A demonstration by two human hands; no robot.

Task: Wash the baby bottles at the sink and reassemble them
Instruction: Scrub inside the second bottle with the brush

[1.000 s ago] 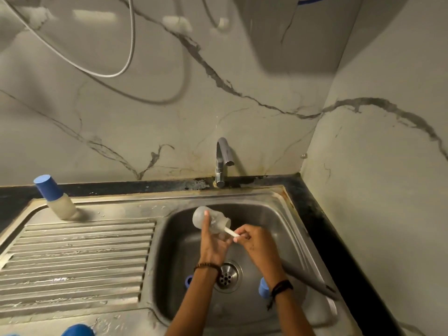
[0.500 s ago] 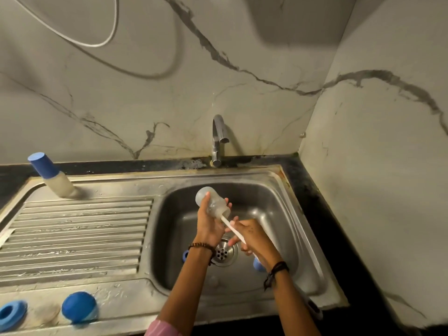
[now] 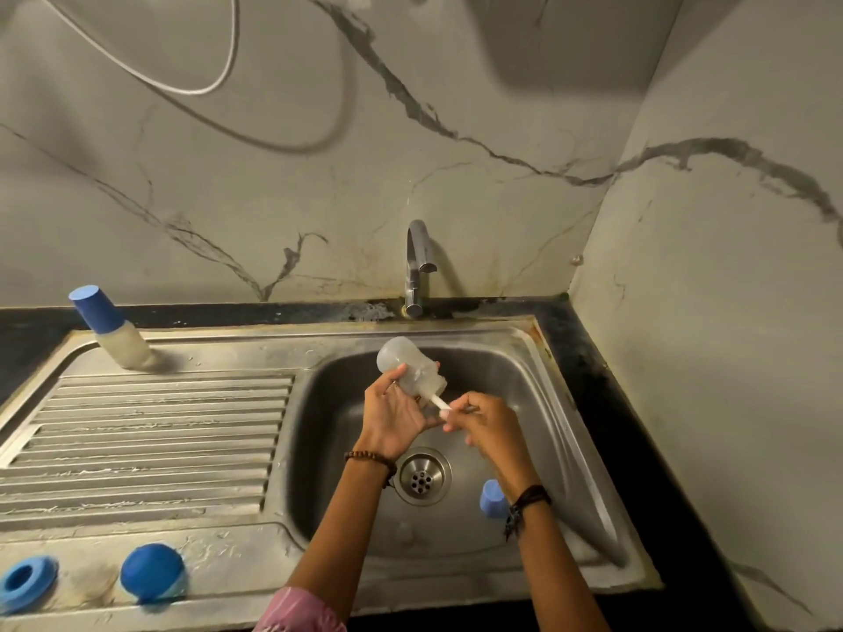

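Over the sink basin [image 3: 543, 403], my left hand [image 3: 394, 415] grips a clear baby bottle [image 3: 408, 364], held on its side with the base pointing up and left. My right hand [image 3: 486, 421] pinches the white handle of a bottle brush [image 3: 440, 402] whose head is inside the bottle's mouth. A blue cap [image 3: 492, 498] lies in the basin beside my right wrist. A second bottle with a blue cap [image 3: 109, 328] stands at the back left of the drainboard.
The tap [image 3: 417, 266] stands behind the basin, with no water visibly running. A blue ring [image 3: 25, 583] and a blue dome cap [image 3: 153, 577] lie on the front left of the steel drainboard [image 3: 150, 431]. The drain [image 3: 422, 475] sits mid-basin. Marble walls close the back and right.
The view has tilted down. The brush handle has gone back into the bottle after sliding out half a second ago. My left hand keeps its grip on the bottle.
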